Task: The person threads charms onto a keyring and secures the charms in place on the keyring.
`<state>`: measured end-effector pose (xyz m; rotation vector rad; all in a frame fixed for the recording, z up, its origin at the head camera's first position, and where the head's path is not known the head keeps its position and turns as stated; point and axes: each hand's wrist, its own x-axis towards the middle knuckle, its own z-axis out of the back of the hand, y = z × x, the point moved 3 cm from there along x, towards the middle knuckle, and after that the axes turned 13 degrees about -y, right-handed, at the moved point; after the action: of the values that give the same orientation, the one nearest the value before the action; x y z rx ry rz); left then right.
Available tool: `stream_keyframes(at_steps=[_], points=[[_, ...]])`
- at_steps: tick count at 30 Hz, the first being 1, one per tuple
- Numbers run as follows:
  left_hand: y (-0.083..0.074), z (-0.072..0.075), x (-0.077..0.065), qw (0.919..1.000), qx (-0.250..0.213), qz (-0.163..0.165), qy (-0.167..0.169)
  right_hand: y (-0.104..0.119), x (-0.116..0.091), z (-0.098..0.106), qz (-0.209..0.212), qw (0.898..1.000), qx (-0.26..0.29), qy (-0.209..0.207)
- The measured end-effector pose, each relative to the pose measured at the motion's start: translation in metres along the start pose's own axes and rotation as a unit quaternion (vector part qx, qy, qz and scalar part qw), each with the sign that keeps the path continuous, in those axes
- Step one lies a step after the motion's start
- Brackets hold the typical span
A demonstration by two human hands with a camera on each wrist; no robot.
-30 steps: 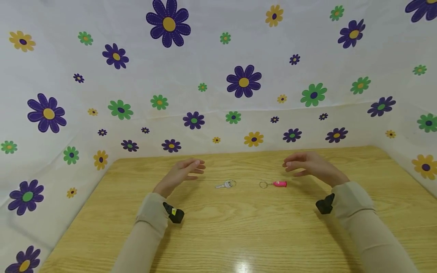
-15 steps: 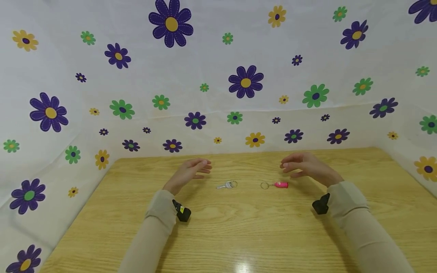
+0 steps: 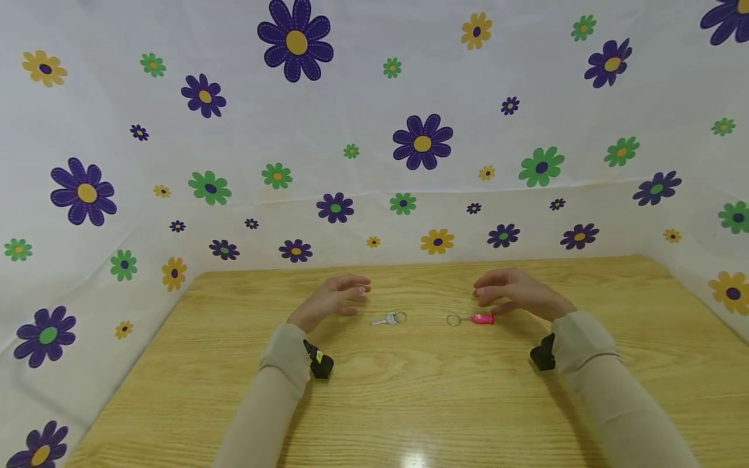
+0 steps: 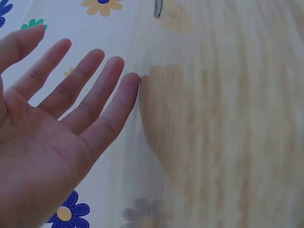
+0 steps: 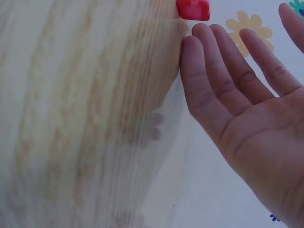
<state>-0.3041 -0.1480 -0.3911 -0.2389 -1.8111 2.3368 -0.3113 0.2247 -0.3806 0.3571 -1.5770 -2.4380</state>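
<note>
A small silver key (image 3: 387, 318) with a ring lies on the wooden table (image 3: 409, 390); its tip shows at the top of the left wrist view (image 4: 157, 8). To its right lies a pink key fob (image 3: 481, 318) on a metal ring, seen as a red shape (image 5: 193, 9) in the right wrist view. My left hand (image 3: 339, 296) hovers just left of the key, fingers straight, holding nothing (image 4: 61, 109). My right hand (image 3: 509, 292) hovers above and behind the pink fob, fingers straight and empty (image 5: 237, 90).
White cloth printed with flowers (image 3: 374, 130) walls in the table at the back and both sides. A black wrist camera sits on each sleeve (image 3: 318, 361) (image 3: 543, 354). Bare wood stretches toward the near edge.
Both hands have drifted inward and slightly lower, the left toward the key, the right toward the pink fob. The key and fob have not moved.
</note>
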Motion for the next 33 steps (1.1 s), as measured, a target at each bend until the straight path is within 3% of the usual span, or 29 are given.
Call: stream_keyframes(at_steps=[7,13,26,33], points=[[0.001,-0.005,0.004,0.9992,-0.003,-0.017,0.036,0.0,0.002,-0.002,0.023,1.0,0.011,0.016],[0.001,-0.008,0.008,0.9964,0.028,-0.044,0.066,0.0,0.004,-0.005,0.039,0.998,0.021,0.034],[-0.004,-0.019,0.008,0.9951,0.081,-0.03,0.048,0.002,0.004,-0.009,0.018,0.998,-0.013,0.065],[-0.004,-0.024,0.011,0.9932,0.114,-0.013,0.02,0.003,0.007,-0.012,0.021,0.997,-0.049,0.059]])
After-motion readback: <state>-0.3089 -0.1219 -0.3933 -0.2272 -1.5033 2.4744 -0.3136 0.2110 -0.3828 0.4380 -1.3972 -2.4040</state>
